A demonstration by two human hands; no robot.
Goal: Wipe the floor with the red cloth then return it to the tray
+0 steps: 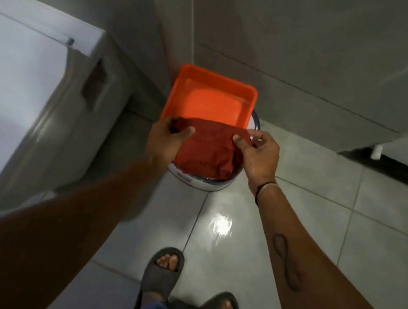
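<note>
An orange plastic tray (217,81) rests on top of a round white bin (200,184) in the corner of the room. The dark red cloth (204,151) hangs folded over the tray's near edge. My left hand (166,139) pinches the cloth's left corner and my right hand (259,155) pinches its right corner, so both hold it at the tray's front rim. The tray's inside looks bare behind the cloth. Pale grey floor tiles (291,235) spread below, with a bright wet-looking glare spot (221,225) just in front of the bin.
A white appliance (19,98) with a side handle recess stands close on the left. Tiled walls (320,52) meet behind the tray. A door bottom with a white stopper (377,151) is at the right. My feet in dark slides (189,293) stand on the tiles.
</note>
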